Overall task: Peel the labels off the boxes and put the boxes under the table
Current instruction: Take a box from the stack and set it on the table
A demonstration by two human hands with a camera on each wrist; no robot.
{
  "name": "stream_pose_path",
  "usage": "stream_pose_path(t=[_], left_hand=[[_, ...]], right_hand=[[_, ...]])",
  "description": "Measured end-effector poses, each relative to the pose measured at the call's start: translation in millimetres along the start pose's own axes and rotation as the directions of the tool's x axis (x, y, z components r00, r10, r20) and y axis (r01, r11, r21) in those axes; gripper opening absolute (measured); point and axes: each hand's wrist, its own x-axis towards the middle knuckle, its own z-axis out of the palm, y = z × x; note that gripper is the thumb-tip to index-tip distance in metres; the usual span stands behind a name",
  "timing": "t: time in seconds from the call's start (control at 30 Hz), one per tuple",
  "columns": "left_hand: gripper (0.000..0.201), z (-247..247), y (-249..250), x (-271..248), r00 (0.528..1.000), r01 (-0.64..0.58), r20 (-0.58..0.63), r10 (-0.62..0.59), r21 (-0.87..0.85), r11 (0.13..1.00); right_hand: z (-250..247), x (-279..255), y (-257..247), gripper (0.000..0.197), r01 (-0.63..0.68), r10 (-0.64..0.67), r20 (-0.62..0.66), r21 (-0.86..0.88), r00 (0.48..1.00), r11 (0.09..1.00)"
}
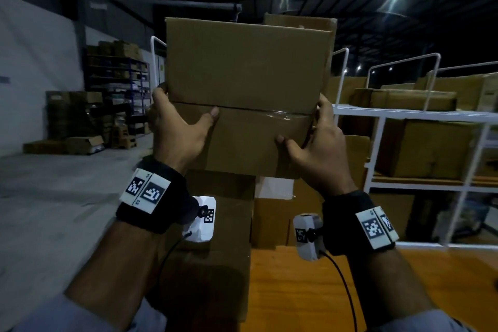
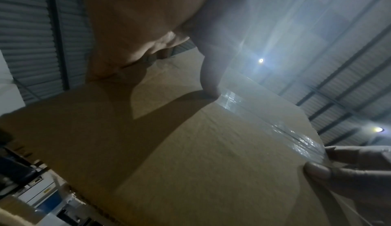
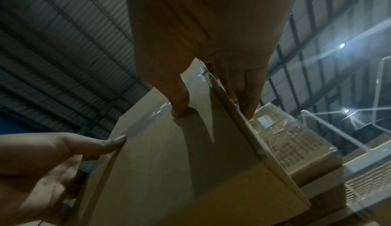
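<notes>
I hold a brown cardboard box [image 1: 242,75] up in front of me, its taped seam [image 1: 283,113] facing me. My left hand [image 1: 175,127] grips the box's left edge, thumb on the near face and fingers behind. My right hand [image 1: 315,140] grips the right edge the same way. The box [image 2: 190,146] fills the left wrist view, and the box [image 3: 169,162] shows between both hands in the right wrist view. No label shows on the face toward me. More boxes [image 1: 215,224] are stacked below, one with a white label [image 1: 275,187].
An orange wooden table top [image 1: 296,291] lies under my right arm. White metal shelving [image 1: 404,113] with boxes stands to the right. Dark racks [image 1: 118,83] and stacked cartons line the far left, with open concrete floor [image 1: 54,197] before them.
</notes>
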Motion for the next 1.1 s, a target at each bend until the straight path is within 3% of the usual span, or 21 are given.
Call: stream_pose_path(t=[0.17,0.37,0.57,0.9,1.0,1.1], left_hand=[[0.094,26,32,-56,1.0,-0.018,-0.008,0.018,-0.026,0.999],[0.101,62,69,-134,0.998,0.054,0.045,-0.05,-0.081,0.995],[0.101,107,80,-217,0.994,0.081,0.078,-0.078,-0.034,0.996],[0.098,164,53,-296,0.972,0.116,0.205,-0.117,0.019,0.993],[0.095,182,32,-313,0.946,0.165,0.283,-0.16,0.006,0.986],[0.098,202,7,-328,0.905,0.226,0.364,-0.221,0.029,0.974]], right_hand=[[-64,-26,8,0.104,-0.002,0.002,0.019,-0.023,1.0,1.0],[-151,-66,29,0.099,0.006,-0.005,0.025,-0.042,1.0,0.999],[-218,-116,66,0.094,-0.117,0.117,0.053,-0.009,0.992,0.993],[-258,-169,139,0.095,-0.294,0.301,0.073,-0.092,0.951,0.951],[-256,-184,167,0.107,-0.367,0.383,0.096,-0.154,0.919,0.918],[-249,-200,189,0.133,-0.393,0.429,0.114,-0.243,0.896,0.887]])
